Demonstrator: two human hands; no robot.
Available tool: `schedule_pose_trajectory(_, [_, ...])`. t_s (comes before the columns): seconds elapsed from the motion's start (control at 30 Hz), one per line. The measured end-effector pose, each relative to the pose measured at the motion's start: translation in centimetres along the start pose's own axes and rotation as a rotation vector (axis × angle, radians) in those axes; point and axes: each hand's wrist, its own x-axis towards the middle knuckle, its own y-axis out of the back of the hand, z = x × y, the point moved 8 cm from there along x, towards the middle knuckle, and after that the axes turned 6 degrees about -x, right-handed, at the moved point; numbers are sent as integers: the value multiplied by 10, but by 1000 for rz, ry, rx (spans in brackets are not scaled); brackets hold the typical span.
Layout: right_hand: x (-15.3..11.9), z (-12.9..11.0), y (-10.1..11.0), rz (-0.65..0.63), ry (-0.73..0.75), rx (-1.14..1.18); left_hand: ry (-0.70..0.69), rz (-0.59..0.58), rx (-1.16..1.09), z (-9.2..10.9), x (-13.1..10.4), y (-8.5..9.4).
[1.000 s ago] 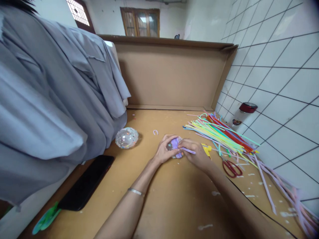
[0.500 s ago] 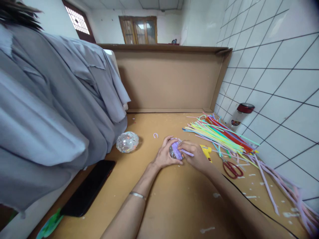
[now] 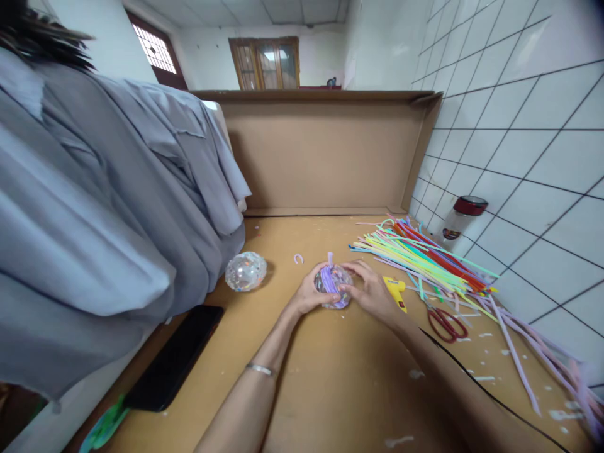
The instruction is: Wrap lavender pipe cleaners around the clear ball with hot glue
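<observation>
Between my hands is a clear round ball (image 3: 343,277) with purple pipe cleaner strips (image 3: 329,281) laid side by side across it. One purple end sticks up beyond its far edge. My left hand (image 3: 309,292) is wrapped round the ball's left side, thumb along the near edge. On the opposite side, my right hand (image 3: 370,289) grips the ball with thumb and fingers. A second clear ball (image 3: 246,272) rests on the table to the left, apart from both hands. A small curved purple piece (image 3: 299,258) lies just beyond my left hand.
Right of my hands lie a yellow glue gun (image 3: 395,293), red-handled scissors (image 3: 447,324) and a heap of coloured pipe cleaners (image 3: 425,255). A jar (image 3: 460,220) stands by the tiled wall. At left are a black phone (image 3: 174,358) and a person's grey garment (image 3: 117,207). Cardboard (image 3: 325,154) closes off the back.
The ball has turned, so the loose purple end now points away from me instead of right. My right hand has shifted from the purple strip to the ball's right side.
</observation>
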Motion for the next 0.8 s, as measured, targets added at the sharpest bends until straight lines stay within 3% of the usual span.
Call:
schedule_pose_trajectory(0.3, [-4,31,-21,-150,-92,71,66,-24,-76,-2,0,4])
schedule_pose_trajectory(0.43, [-5,32,-25,-201,-73,44,49,-4,-124,-7,2,6])
schedule_pose_trajectory(0.8, [-4,26,-23,-181,-64,-11,20,9,-137,-6,2,4])
